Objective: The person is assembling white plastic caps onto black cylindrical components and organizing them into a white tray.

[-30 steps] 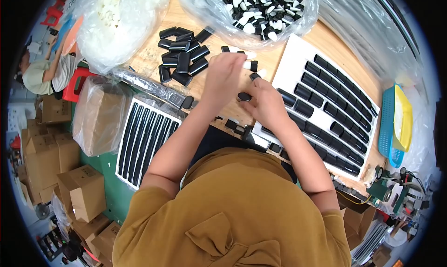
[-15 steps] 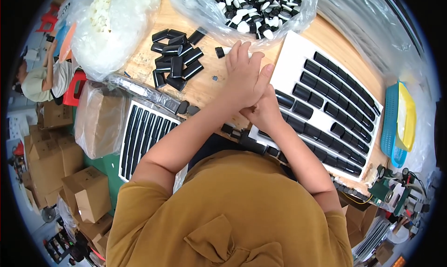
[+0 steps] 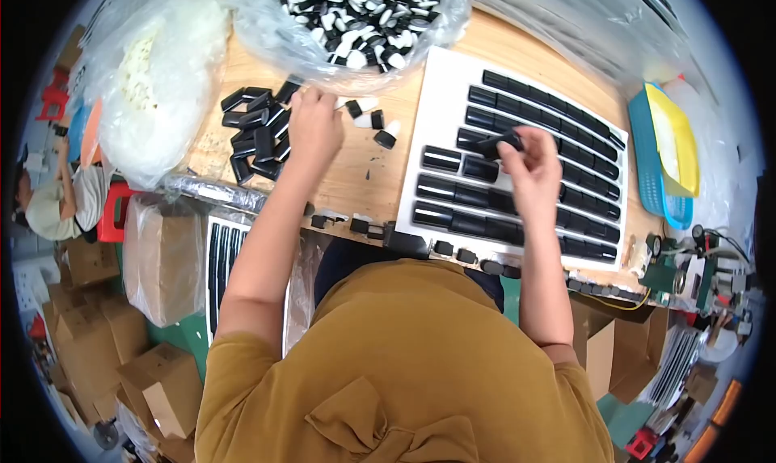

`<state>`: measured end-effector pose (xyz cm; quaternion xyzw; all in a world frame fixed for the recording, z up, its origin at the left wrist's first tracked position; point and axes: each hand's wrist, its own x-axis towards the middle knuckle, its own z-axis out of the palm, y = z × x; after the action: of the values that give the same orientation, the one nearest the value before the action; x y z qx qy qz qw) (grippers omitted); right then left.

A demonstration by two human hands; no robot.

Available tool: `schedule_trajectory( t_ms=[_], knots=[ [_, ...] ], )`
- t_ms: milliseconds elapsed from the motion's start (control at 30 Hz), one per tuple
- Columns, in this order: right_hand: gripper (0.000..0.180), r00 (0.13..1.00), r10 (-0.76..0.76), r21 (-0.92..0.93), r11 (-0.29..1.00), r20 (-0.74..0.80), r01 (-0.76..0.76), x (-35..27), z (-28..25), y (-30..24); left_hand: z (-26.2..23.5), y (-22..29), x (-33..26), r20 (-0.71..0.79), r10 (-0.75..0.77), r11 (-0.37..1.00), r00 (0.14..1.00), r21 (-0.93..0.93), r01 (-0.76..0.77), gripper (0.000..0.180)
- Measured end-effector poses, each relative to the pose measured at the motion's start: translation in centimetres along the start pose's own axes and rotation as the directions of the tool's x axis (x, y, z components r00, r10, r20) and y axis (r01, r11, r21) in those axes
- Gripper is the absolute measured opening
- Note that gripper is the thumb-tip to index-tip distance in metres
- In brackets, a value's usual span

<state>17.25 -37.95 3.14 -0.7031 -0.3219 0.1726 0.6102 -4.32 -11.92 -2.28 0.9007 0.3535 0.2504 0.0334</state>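
My right hand (image 3: 533, 169) pinches a short glossy black tube (image 3: 499, 144) between thumb and fingers, just above a white tray (image 3: 422, 107). Rows of similar black tubes (image 3: 465, 195) lie in that tray, with white gaps between some. At the right edge of a loose pile of black tubes (image 3: 263, 142), my left hand (image 3: 316, 132) points away from me with its fingers curled together. Whatever those fingers hold, if anything, is hidden. Several small black-and-white plugs (image 3: 386, 135) lie on the wooden table just right of my left hand.
A clear plastic bag (image 3: 453, 18) full of black-and-white plugs stands at the back. Another bag (image 3: 174, 67) with pale pieces is at left. Blue and yellow baskets (image 3: 677, 144) stand right. Below the table's left edge are a second filled tray (image 3: 226, 249) and cartons (image 3: 162, 390).
My hands, together in front of me before, are now apart: the left beside the black pile, the right over the tray with a black tube. More plugs show on the table. The view has shifted.
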Motion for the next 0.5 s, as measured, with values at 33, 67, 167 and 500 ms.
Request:
schedule_trajectory(
  t_ms=[33,67,167,500],
  knots=[
    [0.024,0.998,0.060,-0.013,0.998,-0.037,-0.060,-0.3,-1.9,1.0,0.0,0.0,0.0,-0.016,0.003,1.000,1.000,0.003,-0.003,0.021],
    [0.024,0.983,0.176,-0.025,0.984,-0.053,-0.178,-0.7,-3.3,1.2,0.2,-0.1,0.0,-0.028,0.007,1.000,1.000,0.003,-0.007,0.022],
    [0.025,0.942,0.324,-0.053,0.943,-0.090,-0.330,-1.7,-5.2,2.0,0.5,-1.1,0.3,-0.002,0.003,0.997,1.000,0.076,-0.003,0.018],
    [0.021,0.994,0.022,-0.584,0.808,-0.110,-0.082,-2.7,-5.7,3.8,-1.1,3.2,-3.6,0.124,-0.260,0.692,0.958,-0.667,0.274,0.012]
  ],
)
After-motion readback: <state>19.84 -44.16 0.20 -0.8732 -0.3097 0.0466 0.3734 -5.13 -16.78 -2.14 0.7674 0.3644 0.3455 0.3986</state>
